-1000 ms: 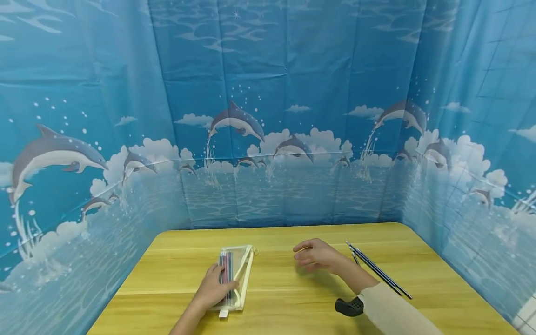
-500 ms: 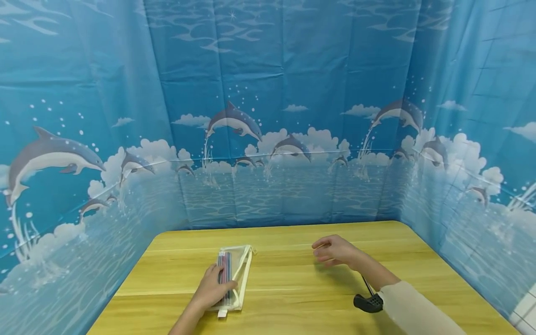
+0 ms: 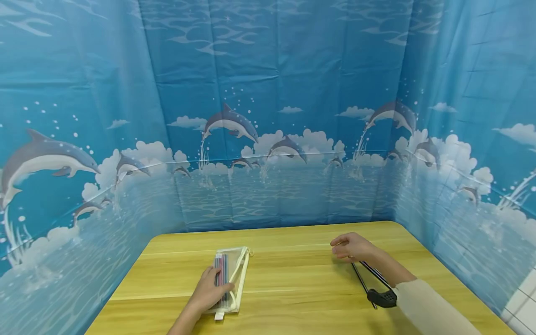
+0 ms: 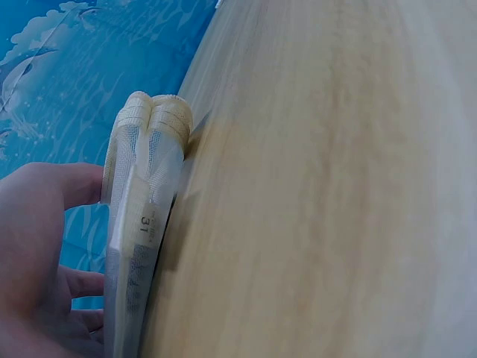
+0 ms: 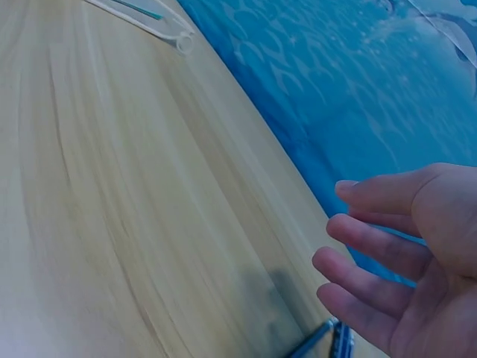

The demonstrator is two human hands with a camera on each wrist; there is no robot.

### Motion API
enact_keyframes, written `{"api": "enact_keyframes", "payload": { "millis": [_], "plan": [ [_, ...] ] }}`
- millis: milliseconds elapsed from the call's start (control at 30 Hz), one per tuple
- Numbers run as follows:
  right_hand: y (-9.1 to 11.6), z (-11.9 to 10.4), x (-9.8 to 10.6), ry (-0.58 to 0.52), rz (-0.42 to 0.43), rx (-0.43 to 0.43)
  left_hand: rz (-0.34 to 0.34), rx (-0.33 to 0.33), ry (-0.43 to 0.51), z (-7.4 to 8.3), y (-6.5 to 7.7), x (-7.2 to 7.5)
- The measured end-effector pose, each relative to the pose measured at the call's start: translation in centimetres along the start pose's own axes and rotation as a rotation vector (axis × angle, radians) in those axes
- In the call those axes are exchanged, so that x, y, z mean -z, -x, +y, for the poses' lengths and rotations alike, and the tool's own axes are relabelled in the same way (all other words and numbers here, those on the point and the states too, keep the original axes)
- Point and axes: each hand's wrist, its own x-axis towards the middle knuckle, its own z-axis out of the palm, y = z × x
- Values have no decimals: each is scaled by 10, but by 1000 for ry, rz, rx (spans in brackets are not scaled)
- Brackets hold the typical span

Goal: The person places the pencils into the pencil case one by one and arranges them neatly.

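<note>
A mesh pencil case [image 3: 241, 284] with cream zip edges lies flat at the left middle of the table, several pencils [image 3: 222, 272] showing through it. My left hand [image 3: 205, 291] rests on top of the case, thumb and fingertips spread over the pencils. In the left wrist view its fingers [image 4: 80, 283] press on the upper face of the case [image 4: 141, 216], beside a printed tag. Over on the right, my right hand [image 3: 358, 247] hovers with loosely bent fingers, holding nothing. Loose dark pencils [image 3: 359, 278] lie below it, partly hidden by the hand and wrist; their ends [image 5: 343, 339] show in the right wrist view.
A wooden table [image 3: 289, 288] spreads under both hands. Blue dolphin-print curtains [image 3: 289, 195] stand close around its back and sides. A black wrist mount [image 3: 383, 298] hangs under my right sleeve, over the loose pencils.
My right hand has moved right, from the middle of the table to above the loose pencils. The view has turned slightly right. My left hand keeps its place on the case.
</note>
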Motion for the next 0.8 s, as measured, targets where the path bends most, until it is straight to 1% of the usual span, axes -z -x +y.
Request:
{"api": "enact_keyframes", "payload": {
  "millis": [200, 333, 467, 633, 800],
  "plan": [
    [9, 10, 23, 10, 20, -3, -2, 9, 9, 2, 0, -1],
    [12, 17, 34, 19, 41, -25, 3, 10, 6, 2, 0, -1],
    [16, 23, 42, 30, 61, -49, 2, 13, 7, 1, 1, -2],
    [19, 33, 51, 28, 67, -61, -2, 30, 9, 0, 1, -2],
    [22, 49, 60, 41, 61, -49, -5, 26, 3, 2, 0, -1]
  ]
}}
